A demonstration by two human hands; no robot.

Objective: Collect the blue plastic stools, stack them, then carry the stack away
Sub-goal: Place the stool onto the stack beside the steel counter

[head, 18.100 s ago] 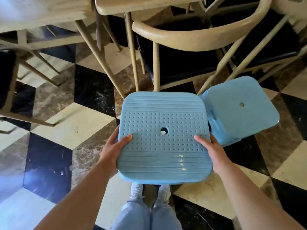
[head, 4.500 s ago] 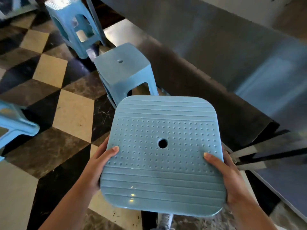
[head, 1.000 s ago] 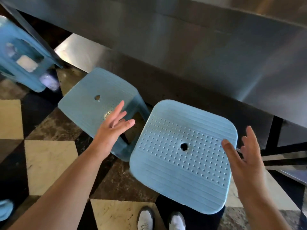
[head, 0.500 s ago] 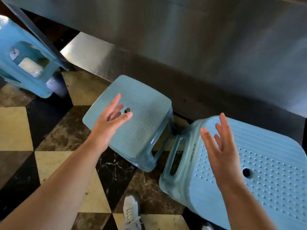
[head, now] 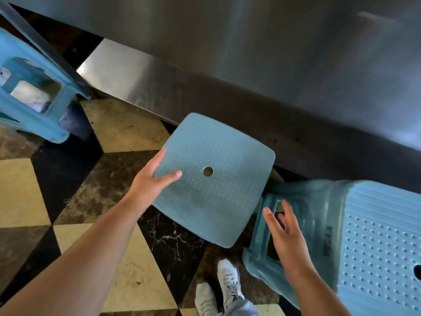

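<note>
A single blue stool (head: 218,192) with a dotted seat and a centre hole sits on the checkered floor in the middle. My left hand (head: 150,181) grips its left seat corner, thumb on top and fingers along the edge. The stack of blue stools (head: 376,247) stands on the floor at the lower right, tilted in this view. In front of the stack's side opening my right hand (head: 287,238) hovers, fingers spread and holding nothing, just right of the single stool. Another blue stool (head: 29,99) is at the far left.
A stainless steel counter front (head: 250,53) runs across the top, close behind the stools. A slanted metal leg (head: 45,49) crosses in front of the far-left stool. My white shoes (head: 225,286) are on the floor just below the single stool.
Both hands let go of the stack, which now rests at the right. My left hand came down onto the single stool's corner, and my right hand moved left away from the stack.
</note>
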